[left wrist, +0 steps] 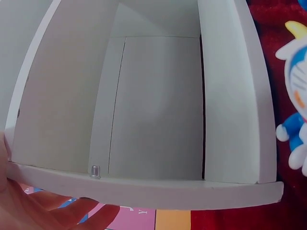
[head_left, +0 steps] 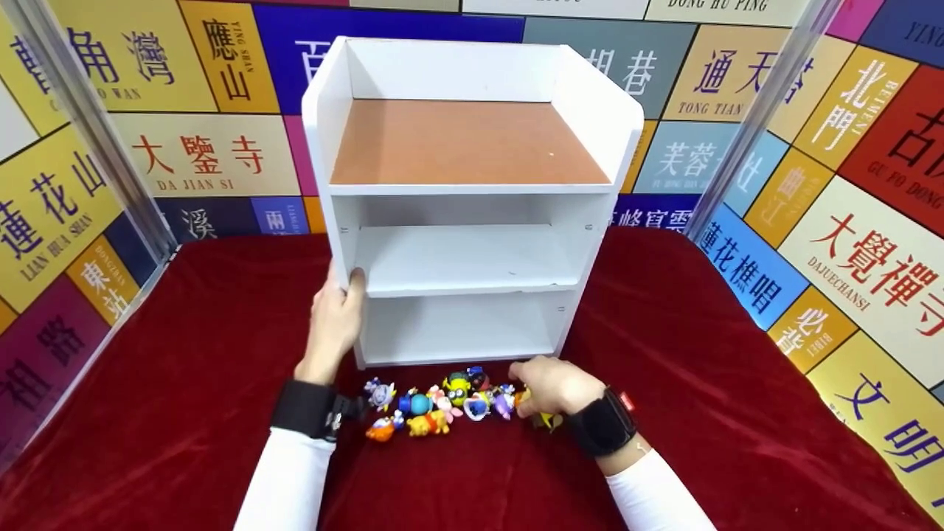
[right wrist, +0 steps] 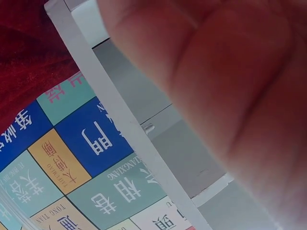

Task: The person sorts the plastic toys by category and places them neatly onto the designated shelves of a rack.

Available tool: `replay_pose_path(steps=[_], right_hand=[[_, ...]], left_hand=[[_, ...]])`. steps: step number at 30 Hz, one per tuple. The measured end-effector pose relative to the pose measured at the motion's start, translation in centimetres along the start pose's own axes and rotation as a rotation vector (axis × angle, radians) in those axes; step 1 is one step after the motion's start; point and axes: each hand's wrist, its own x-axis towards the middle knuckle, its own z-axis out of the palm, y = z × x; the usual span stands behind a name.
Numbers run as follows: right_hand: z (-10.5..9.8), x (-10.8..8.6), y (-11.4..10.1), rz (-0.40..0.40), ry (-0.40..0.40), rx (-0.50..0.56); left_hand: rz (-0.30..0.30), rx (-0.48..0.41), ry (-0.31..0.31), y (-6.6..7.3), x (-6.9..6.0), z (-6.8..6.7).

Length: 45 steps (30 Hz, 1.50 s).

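Observation:
A small white bookshelf (head_left: 472,189) with a brown top board stands upright on red cloth. My left hand (head_left: 335,321) grips its left side panel, thumb at the front; the left wrist view shows its fingers (left wrist: 76,211) behind the panel's edge. Toy figurines (head_left: 456,389) lie in a cluster before the shelf's base. Over their right end, my right hand (head_left: 559,385) bends its fingers down around an orange-and-yellow figurine (head_left: 548,421), partly hidden by the hand. Whether it pinches that figurine I cannot tell; fingers (right wrist: 206,96) fill much of the right wrist view.
Red velvet cloth (head_left: 184,398) covers the surface. Panels with printed Chinese place names (head_left: 214,151) surround it at the back and sides, with metal poles (head_left: 763,110) at the corners. A blue-and-white cartoon cat figurine (left wrist: 297,86) lies close to the shelf's base.

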Motion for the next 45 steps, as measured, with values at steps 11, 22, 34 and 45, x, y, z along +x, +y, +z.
replay_pose_path(steps=[11,22,34,45], right_hand=[[0.7,-0.7,-4.2,-0.23,0.295,-0.164],[4.2,-0.4,-8.0,-0.597,0.169,-0.38],[4.5,0.4,-7.7,-0.715,0.286,-0.365],[4.0,0.1,-7.2,-0.683,0.232,-0.3]], left_hand=[[0.0,0.001,-0.001,-0.2,-0.1,0.1],[-0.005,-0.003,0.01,-0.4,0.0,0.2],[0.015,0.002,0.012,-0.2,-0.2,-0.1],[0.018,-0.019,0.001,-0.1,-0.1,-0.1]])
